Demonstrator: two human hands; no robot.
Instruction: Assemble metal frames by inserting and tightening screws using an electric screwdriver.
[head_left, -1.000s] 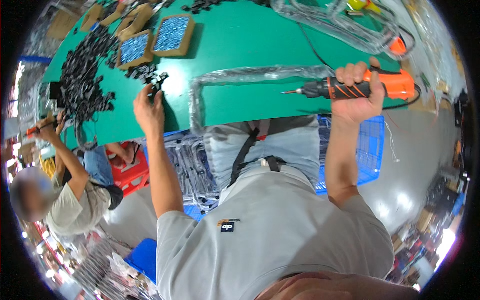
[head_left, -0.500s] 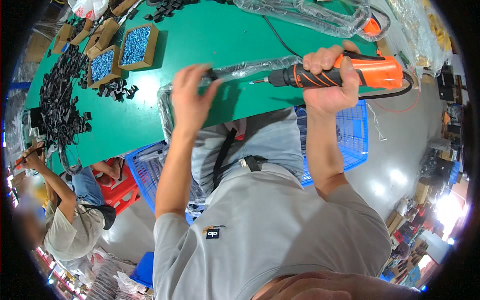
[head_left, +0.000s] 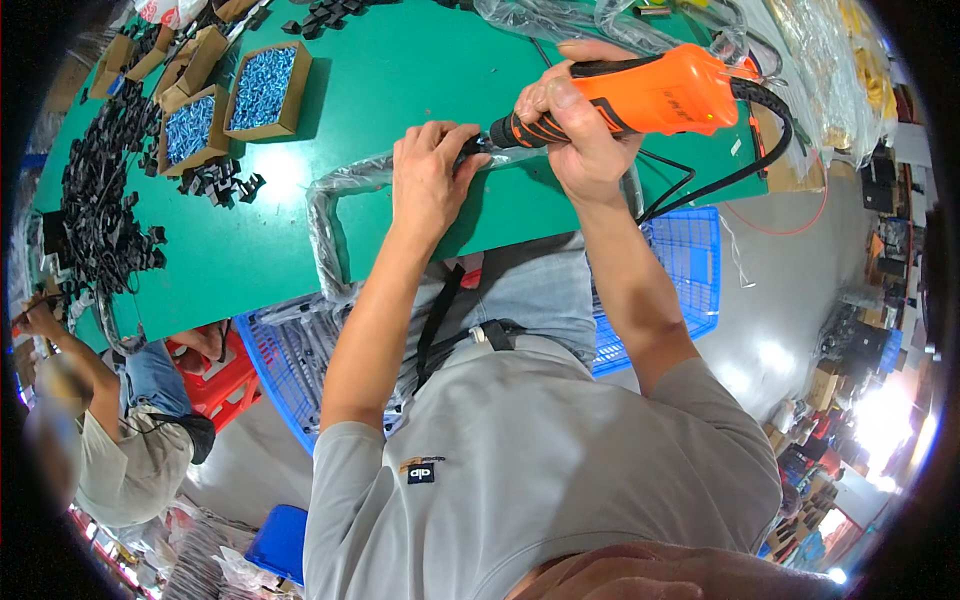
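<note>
My right hand [head_left: 590, 140] is wrapped round an orange and black electric screwdriver [head_left: 665, 92], tilted with its nose pointing left and down. The tool's tip meets a small black plastic piece [head_left: 468, 150] at the fingertips of my left hand [head_left: 430, 180]. My left fingers pinch that piece against a bent tube frame [head_left: 324, 235] wrapped in clear plastic, which lies along the near side of the green table. The bit and any screw on it are hidden between my fingers and the tool's nose.
Boxes of blue screws [head_left: 264, 90] stand at the left on the green table [head_left: 400, 80], beside a heap of black plastic pieces [head_left: 105, 200]. The tool's black cable [head_left: 780, 150] loops to the right. Blue baskets [head_left: 685, 260] flank my legs. Another person [head_left: 130, 450] works at far left.
The screwdriver has swung left and its nose now meets the black piece at my left hand. My left hand has moved right along the tube and closed its fingers; the frame shows more.
</note>
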